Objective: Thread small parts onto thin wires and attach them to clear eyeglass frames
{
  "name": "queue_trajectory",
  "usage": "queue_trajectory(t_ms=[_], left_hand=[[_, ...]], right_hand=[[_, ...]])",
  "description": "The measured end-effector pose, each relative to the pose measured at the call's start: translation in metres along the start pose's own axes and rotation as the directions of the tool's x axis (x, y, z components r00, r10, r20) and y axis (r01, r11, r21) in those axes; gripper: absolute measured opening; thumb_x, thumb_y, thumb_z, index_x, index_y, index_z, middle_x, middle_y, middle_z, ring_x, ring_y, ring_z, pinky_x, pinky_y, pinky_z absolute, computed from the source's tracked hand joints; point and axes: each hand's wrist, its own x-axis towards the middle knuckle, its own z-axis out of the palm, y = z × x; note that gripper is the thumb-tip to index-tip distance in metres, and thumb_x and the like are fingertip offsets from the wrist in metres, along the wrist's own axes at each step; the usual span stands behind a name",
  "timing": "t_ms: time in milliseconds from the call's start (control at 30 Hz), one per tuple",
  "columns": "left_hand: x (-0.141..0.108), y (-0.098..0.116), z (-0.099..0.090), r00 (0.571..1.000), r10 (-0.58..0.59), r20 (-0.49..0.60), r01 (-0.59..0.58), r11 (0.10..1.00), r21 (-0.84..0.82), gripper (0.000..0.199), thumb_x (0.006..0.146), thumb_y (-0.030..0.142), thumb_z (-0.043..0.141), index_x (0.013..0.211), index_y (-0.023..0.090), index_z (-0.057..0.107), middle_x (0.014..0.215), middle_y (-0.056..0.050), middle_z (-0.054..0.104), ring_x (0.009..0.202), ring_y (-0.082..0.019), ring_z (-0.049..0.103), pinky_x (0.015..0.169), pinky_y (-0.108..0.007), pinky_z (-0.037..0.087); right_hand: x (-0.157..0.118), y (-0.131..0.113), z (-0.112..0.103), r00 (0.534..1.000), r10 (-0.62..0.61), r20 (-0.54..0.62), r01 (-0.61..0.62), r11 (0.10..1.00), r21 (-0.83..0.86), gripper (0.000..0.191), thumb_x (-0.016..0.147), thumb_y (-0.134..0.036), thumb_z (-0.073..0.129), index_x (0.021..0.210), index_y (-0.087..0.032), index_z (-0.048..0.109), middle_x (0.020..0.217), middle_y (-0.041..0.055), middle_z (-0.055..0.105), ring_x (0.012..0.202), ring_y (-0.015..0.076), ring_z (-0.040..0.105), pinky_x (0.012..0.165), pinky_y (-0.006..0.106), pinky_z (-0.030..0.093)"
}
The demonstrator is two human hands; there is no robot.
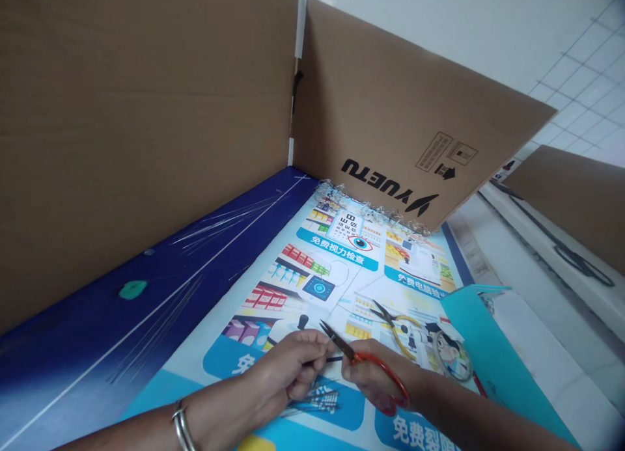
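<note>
My right hand [374,376] grips a pair of scissors [381,371] with red handles, its dark blades pointing up and left. My left hand [288,373], with a metal bangle at the wrist, is closed in a pinch on a thin wire-like strand [333,338] right at the scissor blades. How far the strand runs inside the fingers is hidden. Below the left fingers lies a bundle of thin strands [322,399] on the printed sheet [215,399]. A short dark piece [334,358] shows between the two hands.
Scissors with yellow handles [404,334] and a clear round roll [453,355] lie to the right, beside a teal folded card [493,353]. Cardboard panels [146,125] stand at left and back. Curly scraps [375,211] line the back panel. Loose strands [156,330] lie on the blue surface.
</note>
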Motion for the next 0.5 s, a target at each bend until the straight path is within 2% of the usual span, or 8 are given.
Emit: queue_trajectory(t_ms=[133,233,300,367,400,433,500], left_hand=[[0.001,0.003,0.002,0.999,0.029,0.038,-0.030,0.999,0.015,0.013,0.070,0.021,0.053,0.082,0.015,0.055,0.055,0.006,0.041,0.037,-0.001,0.017,0.036,-0.018,0.003],[-0.001,0.006,0.004,0.993,0.105,0.045,-0.107,0.993,0.043,0.013,0.076,0.026,0.052,0.083,0.016,0.055,0.056,0.006,0.041,0.038,-0.001,0.016,0.037,-0.019,0.005],[-0.002,0.009,0.005,0.987,0.157,0.033,-0.159,0.985,0.068,0.014,0.078,0.030,0.052,0.082,0.017,0.054,0.057,0.006,0.041,0.038,-0.002,0.016,0.038,-0.019,0.007],[-0.002,0.012,0.005,0.980,0.197,0.014,-0.197,0.976,0.094,0.016,0.078,0.033,0.053,0.081,0.017,0.052,0.056,0.006,0.042,0.038,-0.002,0.016,0.038,-0.020,0.007],[-0.001,0.014,0.004,0.975,0.220,-0.001,-0.219,0.970,0.106,0.017,0.079,0.034,0.053,0.081,0.017,0.052,0.056,0.007,0.041,0.038,-0.002,0.016,0.039,-0.020,0.007],[0.000,0.016,0.003,0.971,0.241,-0.016,-0.237,0.964,0.120,0.018,0.079,0.035,0.053,0.082,0.017,0.052,0.056,0.007,0.041,0.038,-0.002,0.016,0.039,-0.020,0.007],[0.002,0.018,0.000,0.961,0.274,-0.035,-0.265,0.952,0.152,0.020,0.079,0.037,0.053,0.085,0.017,0.052,0.057,0.007,0.041,0.039,-0.002,0.017,0.040,-0.020,0.007]], right_hand=[[-0.005,0.002,-0.003,1.000,-0.014,0.016,0.014,1.000,0.020,0.013,0.071,-0.029,0.052,0.079,-0.018,0.049,0.043,-0.0099,0.036,0.032,0.0046,0.033,0.033,0.015,0.024],[-0.014,0.002,-0.006,0.999,-0.046,-0.011,0.044,0.994,-0.100,0.019,0.076,-0.035,0.050,0.084,-0.018,0.051,0.046,-0.0090,0.038,0.033,0.0050,0.032,0.035,0.016,0.027],[-0.022,0.003,-0.014,0.986,-0.150,-0.067,0.130,0.961,-0.245,0.022,0.075,-0.037,0.052,0.088,-0.018,0.054,0.056,-0.0056,0.048,0.042,0.0062,0.039,0.042,0.018,0.033],[-0.031,0.005,-0.031,0.943,-0.282,-0.177,0.176,0.874,-0.453,0.023,0.073,-0.034,0.057,0.091,-0.019,0.057,0.073,-0.0011,0.057,0.059,0.0103,0.050,0.056,0.021,0.039],[-0.035,0.008,-0.043,0.907,-0.336,-0.255,0.147,0.818,-0.556,0.023,0.071,-0.032,0.058,0.091,-0.020,0.057,0.082,0.0007,0.060,0.070,0.0133,0.053,0.063,0.023,0.040],[-0.038,0.011,-0.056,0.869,-0.367,-0.332,0.081,0.768,-0.635,0.025,0.071,-0.031,0.058,0.094,-0.021,0.057,0.090,0.0022,0.061,0.079,0.0161,0.055,0.069,0.025,0.040],[-0.041,0.021,-0.085,0.763,-0.394,-0.512,-0.126,0.686,-0.716,0.030,0.076,-0.029,0.051,0.105,-0.023,0.054,0.099,0.0044,0.061,0.087,0.0185,0.055,0.074,0.027,0.039]])
